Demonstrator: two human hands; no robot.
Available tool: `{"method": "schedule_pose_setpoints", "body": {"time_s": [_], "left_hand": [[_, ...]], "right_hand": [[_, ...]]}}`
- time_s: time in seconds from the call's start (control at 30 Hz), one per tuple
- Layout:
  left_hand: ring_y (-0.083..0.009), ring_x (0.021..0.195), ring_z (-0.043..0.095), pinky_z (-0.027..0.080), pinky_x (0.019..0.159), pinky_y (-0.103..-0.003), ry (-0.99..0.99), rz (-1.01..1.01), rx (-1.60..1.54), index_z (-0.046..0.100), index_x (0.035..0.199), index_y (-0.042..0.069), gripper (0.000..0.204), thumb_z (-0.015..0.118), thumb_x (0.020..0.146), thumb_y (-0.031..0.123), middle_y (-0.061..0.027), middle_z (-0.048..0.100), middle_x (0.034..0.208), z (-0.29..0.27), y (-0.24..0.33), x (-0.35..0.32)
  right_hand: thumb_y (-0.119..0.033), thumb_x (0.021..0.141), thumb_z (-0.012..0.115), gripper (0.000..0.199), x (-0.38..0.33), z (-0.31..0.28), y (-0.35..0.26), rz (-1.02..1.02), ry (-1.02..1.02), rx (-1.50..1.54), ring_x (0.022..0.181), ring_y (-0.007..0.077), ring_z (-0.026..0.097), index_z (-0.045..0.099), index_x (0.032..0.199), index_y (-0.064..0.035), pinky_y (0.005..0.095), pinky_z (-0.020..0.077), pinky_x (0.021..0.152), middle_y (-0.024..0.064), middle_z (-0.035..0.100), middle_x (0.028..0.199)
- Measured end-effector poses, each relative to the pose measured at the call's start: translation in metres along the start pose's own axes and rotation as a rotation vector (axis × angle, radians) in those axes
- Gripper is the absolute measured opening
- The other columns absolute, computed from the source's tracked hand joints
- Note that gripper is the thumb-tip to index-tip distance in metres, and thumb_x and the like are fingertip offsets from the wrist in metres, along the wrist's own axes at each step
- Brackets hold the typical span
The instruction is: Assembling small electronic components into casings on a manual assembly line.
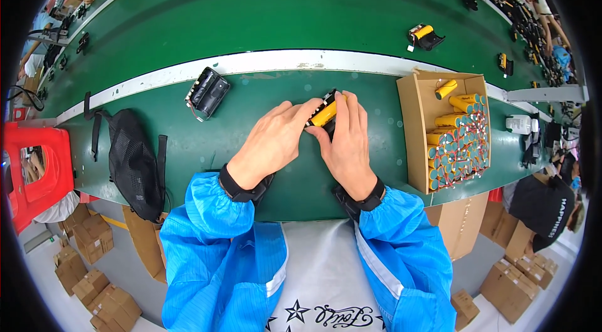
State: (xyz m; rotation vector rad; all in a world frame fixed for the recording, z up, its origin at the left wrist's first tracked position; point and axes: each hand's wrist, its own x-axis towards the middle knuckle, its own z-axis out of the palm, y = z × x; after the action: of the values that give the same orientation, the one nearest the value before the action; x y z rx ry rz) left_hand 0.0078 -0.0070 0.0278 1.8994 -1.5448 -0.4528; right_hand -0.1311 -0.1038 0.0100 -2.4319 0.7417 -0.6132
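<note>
Both hands meet mid-bench on the green table (188, 144): left hand (273, 137) and right hand (347, 137) curled shut around a black battery holder (328, 120) with a yellow cell (324, 115) half seated. Looks mid-assembly; an empty black holder (207, 93) waits at left, and the cardboard box of yellow cells (411, 137) at right is well stocked, so plenty seems left

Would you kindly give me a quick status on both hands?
Left hand and right hand both gripping yellow battery pack in black holder. Empty black holder lies left. Nothing between.
</note>
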Motion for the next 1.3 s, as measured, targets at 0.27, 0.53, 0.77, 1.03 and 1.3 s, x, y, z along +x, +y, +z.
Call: {"method": "schedule_pose_setpoints", "body": {"time_s": [0.27,0.53,0.77,1.03,1.3], "left_hand": [[-0.0358,0.073,0.062,0.05,0.069,-0.04,-0.015,-0.18,-0.173,0.067,0.109,-0.002,0.035,0.065,0.079,0.015,-0.0183,0.066,0.086,0.011,-0.012,0.029],[-0.0376,0.07,0.064,0.05,0.065,-0.042,-0.105,-0.17,0.103,0.071,0.093,-0.001,0.032,0.072,0.074,0.025,-0.0206,0.066,0.083,0.01,0.001,0.038],[-0.0374,0.074,0.066,0.05,0.074,-0.044,-0.256,-0.262,0.327,0.067,0.083,0.0,0.03,0.075,0.072,0.026,-0.0181,0.068,0.081,0.013,0.021,0.049],[-0.0396,0.076,0.068,0.054,0.069,-0.047,-0.213,-0.322,0.197,0.066,0.087,-0.002,0.031,0.078,0.069,0.022,-0.0203,0.069,0.08,0.012,0.01,0.056],[-0.0339,0.067,0.065,0.051,0.063,-0.041,-0.342,-0.346,0.056,0.064,0.085,-0.002,0.033,0.077,0.07,0.024,-0.0183,0.067,0.075,0.004,-0.002,0.072]], "right_hand": [[-0.002,0.069,0.08,0.077,-0.003,0.006,0.002,-0.003,0.029,-0.025,0.116,0.0432,0.049,0.042,0.135,0.0066,0.0466,0.0473,0.094,0.0238,0.045,0.138],[0.002,0.064,0.078,0.073,-0.003,0.004,0.009,-0.001,0.044,-0.009,0.112,0.0404,0.054,0.05,0.131,0.0043,0.0449,0.0521,0.089,0.021,0.051,0.136],[-0.003,0.064,0.08,0.07,-0.004,0.006,0.017,-0.056,0.112,-0.039,0.111,0.039,0.055,0.052,0.128,0.0041,0.0431,0.0546,0.084,0.0199,0.051,0.135],[-0.008,0.067,0.08,0.071,-0.001,0.0,0.014,-0.039,0.029,-0.018,0.115,0.0389,0.051,0.048,0.13,0.005,0.0412,0.0563,0.081,0.0207,0.046,0.137],[-0.009,0.07,0.081,0.075,-0.005,0.002,0.009,-0.035,0.038,-0.033,0.115,0.0419,0.051,0.045,0.133,0.0076,0.0449,0.0522,0.089,0.025,0.047,0.136]]}}
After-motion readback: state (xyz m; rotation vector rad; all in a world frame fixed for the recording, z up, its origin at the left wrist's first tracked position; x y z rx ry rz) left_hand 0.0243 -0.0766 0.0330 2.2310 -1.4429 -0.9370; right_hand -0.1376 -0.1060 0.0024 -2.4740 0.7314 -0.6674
